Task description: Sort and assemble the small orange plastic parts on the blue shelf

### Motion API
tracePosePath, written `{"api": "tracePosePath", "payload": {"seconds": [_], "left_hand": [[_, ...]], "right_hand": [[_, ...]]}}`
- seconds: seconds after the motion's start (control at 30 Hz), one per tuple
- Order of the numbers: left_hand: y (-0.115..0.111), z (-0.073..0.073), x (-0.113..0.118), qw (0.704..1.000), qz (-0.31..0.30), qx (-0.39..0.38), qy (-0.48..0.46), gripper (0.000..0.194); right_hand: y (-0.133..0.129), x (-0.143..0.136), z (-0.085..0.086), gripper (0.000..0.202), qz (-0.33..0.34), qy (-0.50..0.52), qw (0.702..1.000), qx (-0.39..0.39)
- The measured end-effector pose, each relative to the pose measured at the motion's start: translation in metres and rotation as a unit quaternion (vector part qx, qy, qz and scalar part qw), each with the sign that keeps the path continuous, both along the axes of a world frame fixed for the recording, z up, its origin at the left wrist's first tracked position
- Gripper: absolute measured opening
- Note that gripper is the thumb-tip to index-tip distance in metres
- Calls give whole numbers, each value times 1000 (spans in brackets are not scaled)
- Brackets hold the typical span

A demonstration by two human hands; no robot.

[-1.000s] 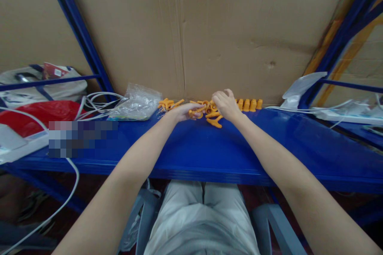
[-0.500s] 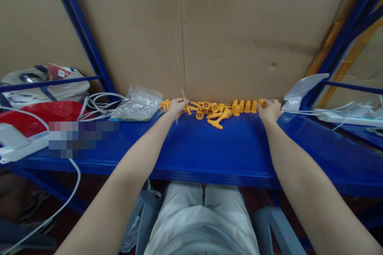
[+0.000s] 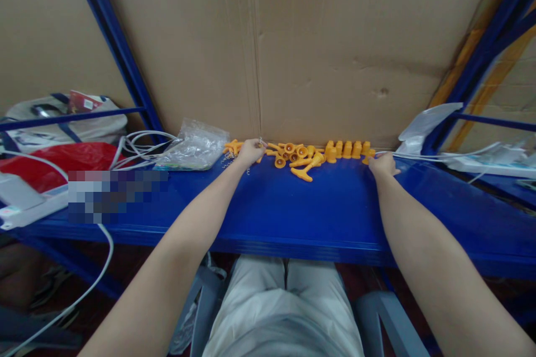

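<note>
My left hand [image 3: 252, 152] is over the back of the blue tabletop, its fingertips pinched around a small coiled metal spring [image 3: 260, 141]. More thin springs [image 3: 228, 159] lie beside it, near yellow-orange branched pieces [image 3: 233, 146]. At the right end of a row of upright yellow-orange cup-shaped plastic pieces [image 3: 347, 149], my right hand [image 3: 383, 165] has its fingers closed on a yellow-orange plastic piece [image 3: 368, 155], partly hidden by them. Between my hands is a loose pile of yellow-orange pieces with round hollow ends [image 3: 289, 148]. A T-shaped piece [image 3: 307, 169] lies in front of it.
A cardboard sheet [image 3: 335, 56] stands behind the blue table [image 3: 293, 212]. On the left are a clear plastic bag [image 3: 201, 145], white cables [image 3: 138, 139], a red bag [image 3: 67, 162] and a power strip [image 3: 37, 206]. Blue shelf posts [image 3: 117, 50] rise at both sides.
My right hand has moved slightly right and down, and the yellow-orange piece at its fingers sits lower. The spring at my left fingertips shows less height above them.
</note>
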State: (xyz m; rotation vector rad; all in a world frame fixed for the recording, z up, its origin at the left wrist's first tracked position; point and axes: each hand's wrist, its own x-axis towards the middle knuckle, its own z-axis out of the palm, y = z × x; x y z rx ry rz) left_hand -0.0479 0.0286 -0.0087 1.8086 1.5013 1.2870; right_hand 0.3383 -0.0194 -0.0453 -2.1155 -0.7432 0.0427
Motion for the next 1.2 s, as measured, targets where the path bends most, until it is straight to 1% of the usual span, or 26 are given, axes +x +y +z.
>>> {"api": "tracePosePath", "payload": {"seconds": [0.1,0.13,0.27,0.47,0.57,0.67,0.77,0.83,0.9,0.97,1.07,1.13,1.2], "left_hand": [[-1,1,0,1000,-3,5,-12,16],[-2,2,0,1000,-3,7,-12,16],[-4,3,2,1000,2,14,-7,15],[-8,5,3,1000,-4,9,-2,14],[-6,3,3,1000,1,25,-1,13],[-3,1,1,998,18,61,18,13],[-1,-2,-2,989,44,94,105,23],[-2,-4,-6,973,55,110,194,31],[-3,-6,-10,952,57,110,279,36],[-4,-9,-15,930,58,83,353,40],[-4,-13,-20,898,45,17,437,42],[-4,-14,-20,878,29,-24,476,46],[-3,-14,-19,866,18,-52,497,55]], "right_hand": [[-2,-3,1,13,19,-6,1000,-5],[-3,-4,2,13,26,-8,1000,-15],[-9,-11,8,27,49,-31,995,-79],[-11,-15,11,46,100,-50,977,-181],[-6,-12,7,50,130,-63,970,-195],[1,-6,-1,50,150,-84,966,-191],[8,0,-7,48,168,-101,965,-175],[10,2,-10,49,170,-105,965,-172],[10,1,-10,51,173,-106,963,-178],[7,-2,-8,52,177,-103,960,-190],[3,-7,-4,51,172,-93,958,-208],[1,-8,-3,51,168,-91,959,-207],[2,-8,-3,50,168,-96,961,-199]]}}
